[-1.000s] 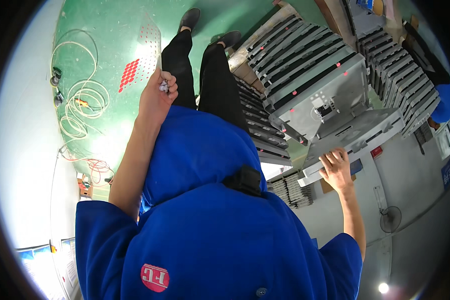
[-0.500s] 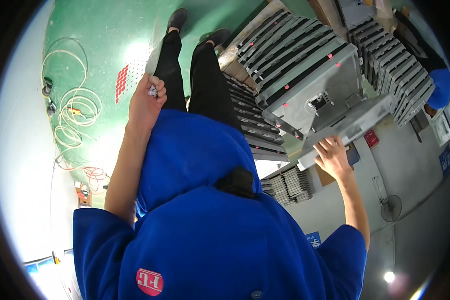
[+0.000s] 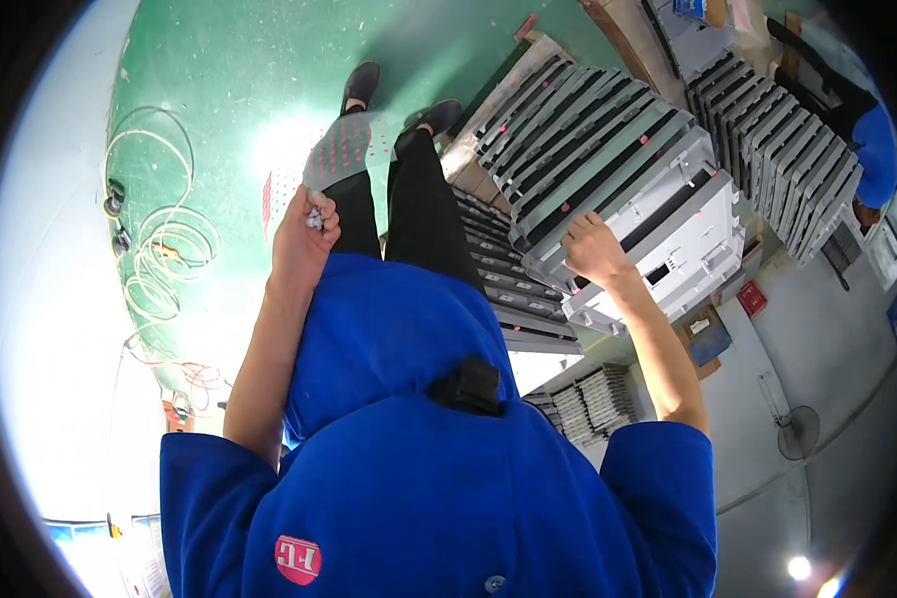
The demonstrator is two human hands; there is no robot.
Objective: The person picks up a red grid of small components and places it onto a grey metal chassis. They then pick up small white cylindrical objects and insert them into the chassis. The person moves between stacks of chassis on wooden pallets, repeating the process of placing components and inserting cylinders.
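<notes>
A thin, clear sheet [image 3: 344, 149] is held up by the left hand [image 3: 305, 235]. The sheet is smooth and bendy, with a rounded top edge, and small red dots are set on it in rows. A dark trouser leg can be seen through it. Some white bits [image 3: 315, 218], crumpled and shiny, are held in the curled fingers of the same hand.

The right hand [image 3: 595, 249] is placed at the near left edge of a pale grey panel [image 3: 698, 244]. Its fingers are bent in, but it cannot be told whether anything is pinched by them. The panel is flat and stiff, and it is marked by holes, bumps and a dark square gap. It is leaned at the front of a stack [image 3: 573, 130], where grey panels are lined up like slices of bread, with dark strips between them. Red dots are stuck along some edges.

More grey panels are packed in a second stack [image 3: 782, 159], further right. On the smooth, shiny green floor [image 3: 239, 60], a thin, pale hose [image 3: 174, 244] is looped in round coils.
</notes>
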